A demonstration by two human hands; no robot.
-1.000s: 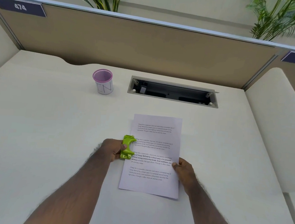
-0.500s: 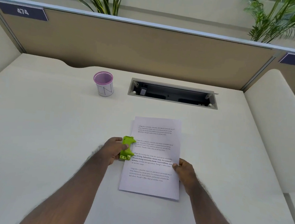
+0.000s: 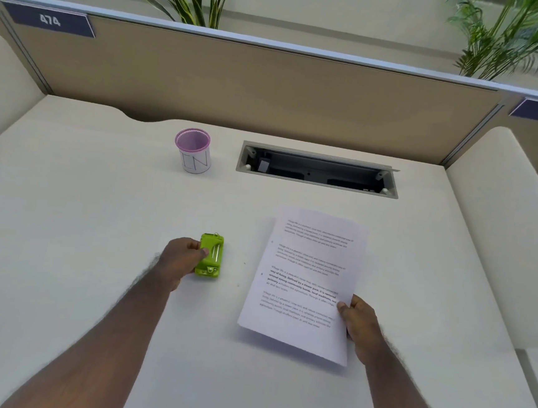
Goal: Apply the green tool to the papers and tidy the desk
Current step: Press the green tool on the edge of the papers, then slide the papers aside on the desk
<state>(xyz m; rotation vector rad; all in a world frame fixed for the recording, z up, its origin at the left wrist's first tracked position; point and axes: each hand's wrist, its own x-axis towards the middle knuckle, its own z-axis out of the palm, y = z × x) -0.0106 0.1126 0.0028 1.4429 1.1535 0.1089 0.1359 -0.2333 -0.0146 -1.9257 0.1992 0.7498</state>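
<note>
The green tool [image 3: 210, 256], a small hole punch, lies on the desk left of the papers, clear of them. My left hand [image 3: 180, 261] grips its left side with thumb on top. The printed papers [image 3: 306, 278] are lifted and tilted, with two small holes along their left margin. My right hand [image 3: 358, 325] pinches their lower right edge.
A pink-rimmed pen cup [image 3: 193, 150] stands at the back of the desk [image 3: 64, 218]. To its right is an open cable tray slot [image 3: 318, 169]. A tan partition [image 3: 271, 87] closes the back, a padded divider [image 3: 500, 224] the right side.
The green tool has come off the papers' left edge and moved left with my left hand. My right hand has raised and turned the papers to the right.
</note>
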